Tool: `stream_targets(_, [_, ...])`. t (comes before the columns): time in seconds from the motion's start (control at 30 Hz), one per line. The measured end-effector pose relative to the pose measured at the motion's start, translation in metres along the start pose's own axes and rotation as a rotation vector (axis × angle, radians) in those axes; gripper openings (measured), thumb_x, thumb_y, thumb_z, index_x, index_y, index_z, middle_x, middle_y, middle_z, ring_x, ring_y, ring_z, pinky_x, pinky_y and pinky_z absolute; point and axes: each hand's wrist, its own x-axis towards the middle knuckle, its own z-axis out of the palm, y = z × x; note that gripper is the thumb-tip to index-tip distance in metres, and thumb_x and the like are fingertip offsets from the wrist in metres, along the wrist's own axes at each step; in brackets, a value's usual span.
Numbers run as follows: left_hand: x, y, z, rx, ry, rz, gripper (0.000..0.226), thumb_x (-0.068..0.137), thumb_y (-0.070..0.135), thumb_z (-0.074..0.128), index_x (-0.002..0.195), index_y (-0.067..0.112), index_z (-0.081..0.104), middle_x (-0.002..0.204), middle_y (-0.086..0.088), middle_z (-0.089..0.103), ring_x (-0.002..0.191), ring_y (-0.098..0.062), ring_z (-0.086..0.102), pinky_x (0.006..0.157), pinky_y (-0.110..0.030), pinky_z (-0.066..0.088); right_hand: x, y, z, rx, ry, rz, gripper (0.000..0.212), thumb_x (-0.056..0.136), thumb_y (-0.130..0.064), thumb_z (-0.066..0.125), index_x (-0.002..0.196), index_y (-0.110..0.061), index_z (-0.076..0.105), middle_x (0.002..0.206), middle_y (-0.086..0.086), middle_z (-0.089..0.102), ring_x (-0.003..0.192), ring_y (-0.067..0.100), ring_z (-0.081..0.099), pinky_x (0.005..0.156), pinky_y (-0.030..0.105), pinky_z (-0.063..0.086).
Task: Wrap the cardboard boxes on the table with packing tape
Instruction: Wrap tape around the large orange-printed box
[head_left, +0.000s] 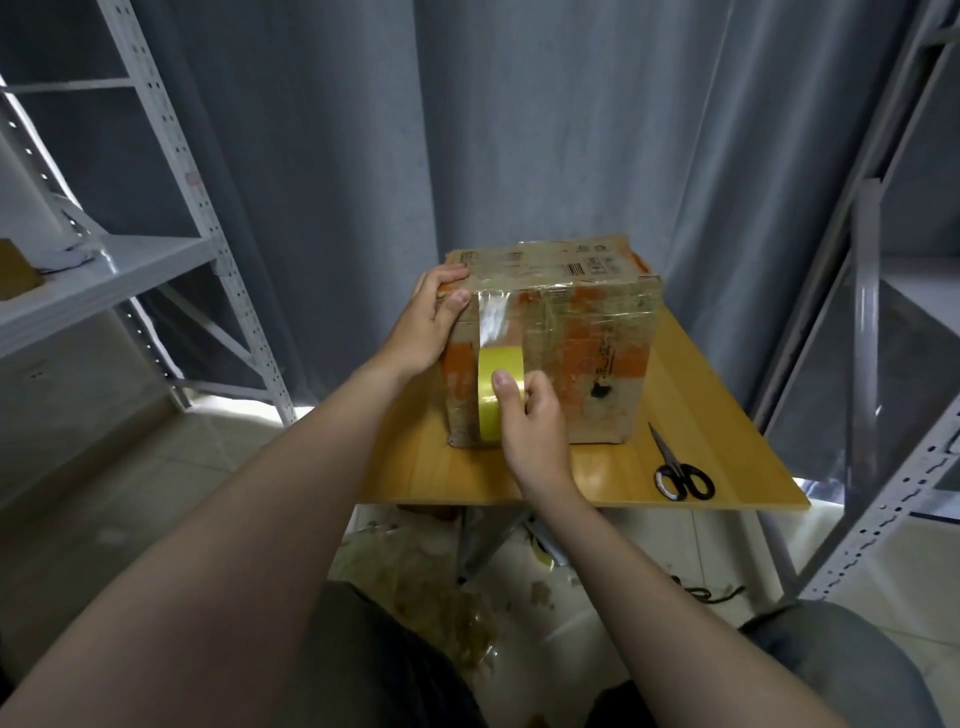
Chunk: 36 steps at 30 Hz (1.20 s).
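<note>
nearest, the right hand (530, 415) grips a yellow roll of packing tape (491, 397), the thumb on its outer band and the fingers curled behind it, and holds it against the near side of the cardboard box (587, 338). a clear strip of tape (493, 317) goes from the roll up to the top edge. the left hand (431, 322) holds the upper left corner of the box, thumb on the near side just beside the strip, fingers over the top. the box stands on a wooden table (597, 478); black scissors (674, 465) lie at its right, apart from it. behind hangs a grey curtain (519, 130)
</note>
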Motion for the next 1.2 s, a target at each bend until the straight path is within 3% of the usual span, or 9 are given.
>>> stream_targets(0.2, [-0.003, 0.000, 0.001, -0.031, -0.019, -0.004, 0.039, 0.111, 0.028, 0.045, 0.147, 0.012, 0.047, 0.157, -0.006, 0.039, 0.143, -0.021, 0.044, 0.118, -0.048, 0.041, 0.002, 0.023, 0.002, -0.070, -0.017, 0.212, 0.041, 0.105, -0.050, 0.052, 0.077, -0.021, 0.047, 0.071, -0.005, 0.044, 0.064, 0.009, 0.044, 0.060, 0.032, 0.037])
stream_targets(0.53, [-0.002, -0.004, 0.004, -0.096, -0.011, -0.012, 0.039, 0.111, 0.029, 0.045, 0.147, 0.013, 0.045, 0.160, -0.007, 0.035, 0.144, -0.025, 0.043, 0.116, -0.052, 0.044, 0.018, 0.020, 0.010, -0.128, -0.058, 0.347, 0.044, 0.097, -0.059, 0.061, 0.077, -0.021, 0.052, 0.073, -0.004, 0.053, 0.066, 0.014, 0.052, 0.056, 0.032, 0.034])
stream_targets(0.63, [-0.003, -0.003, 0.005, -0.176, -0.008, -0.060, 0.048, 0.110, 0.034, 0.046, 0.155, 0.019, 0.036, 0.162, -0.007, 0.035, 0.144, -0.025, 0.046, 0.115, -0.051, 0.046, 0.014, 0.021, 0.002, -0.053, 0.010, 0.317, 0.039, 0.094, -0.057, 0.067, 0.094, -0.021, 0.052, 0.086, -0.006, 0.057, 0.078, 0.011, 0.057, 0.062, 0.027, 0.038])
stream_targets(0.77, [-0.022, -0.008, 0.017, -0.361, 0.076, -0.222, 0.065, 0.108, 0.037, 0.051, 0.161, 0.019, 0.017, 0.153, -0.004, 0.046, 0.133, -0.017, 0.054, 0.105, -0.033, 0.052, 0.014, 0.025, -0.029, -0.015, 0.242, 0.224, 0.025, 0.102, -0.048, 0.059, 0.104, -0.025, 0.050, 0.100, -0.005, 0.059, 0.086, 0.012, 0.059, 0.065, 0.021, 0.040])
stream_targets(0.9, [-0.048, -0.036, 0.037, -0.322, 0.115, -0.435, 0.046, 0.109, 0.041, 0.048, 0.139, 0.007, 0.041, 0.119, -0.001, 0.061, 0.108, -0.014, 0.063, 0.071, -0.010, 0.050, 0.034, 0.034, -0.075, -0.077, 0.526, 0.265, 0.014, 0.107, -0.034, 0.052, 0.103, -0.021, 0.053, 0.135, 0.006, 0.043, 0.130, 0.024, 0.041, 0.094, 0.033, 0.034])
stream_targets(1.0, [-0.064, -0.056, 0.050, -0.343, 0.065, -0.531, 0.038, 0.108, 0.045, 0.048, 0.101, 0.009, 0.054, 0.096, -0.011, 0.061, 0.079, -0.008, 0.065, 0.062, -0.017, 0.052, 0.047, 0.043, -0.096, -0.107, 0.453, 0.407, 0.026, 0.111, -0.037, 0.042, 0.115, -0.017, 0.058, 0.149, 0.014, 0.044, 0.146, 0.031, 0.032, 0.112, 0.044, 0.031])
stream_targets(1.03, [-0.068, -0.059, 0.054, -0.373, 0.071, -0.559, 0.033, 0.108, 0.043, 0.050, 0.095, 0.013, 0.049, 0.093, -0.011, 0.060, 0.079, -0.012, 0.065, 0.068, -0.024, 0.054, 0.049, 0.046, -0.098, -0.102, 0.408, 0.422, 0.031, 0.111, -0.039, 0.040, 0.120, -0.015, 0.058, 0.143, 0.013, 0.051, 0.143, 0.032, 0.038, 0.112, 0.045, 0.034])
stream_targets(1.1, [-0.073, -0.064, 0.060, -0.370, 0.123, -0.594, 0.028, 0.108, 0.034, 0.055, 0.088, 0.018, 0.043, 0.088, -0.007, 0.056, 0.081, -0.021, 0.060, 0.078, -0.036, 0.051, 0.049, 0.046, -0.096, -0.043, 0.342, 0.418, 0.031, 0.112, -0.042, 0.038, 0.114, -0.013, 0.051, 0.111, 0.005, 0.059, 0.123, 0.031, 0.053, 0.086, 0.040, 0.041])
stream_targets(1.2, [-0.077, -0.058, 0.058, -0.306, 0.143, -0.539, 0.027, 0.103, 0.010, 0.061, 0.089, 0.021, 0.041, 0.082, -0.001, 0.055, 0.076, -0.015, 0.056, 0.065, -0.018, 0.047, 0.049, 0.042, -0.090, -0.015, 0.339, 0.388, 0.027, 0.110, -0.043, 0.042, 0.101, -0.017, 0.044, 0.101, 0.001, 0.056, 0.104, 0.026, 0.055, 0.062, 0.030, 0.032])
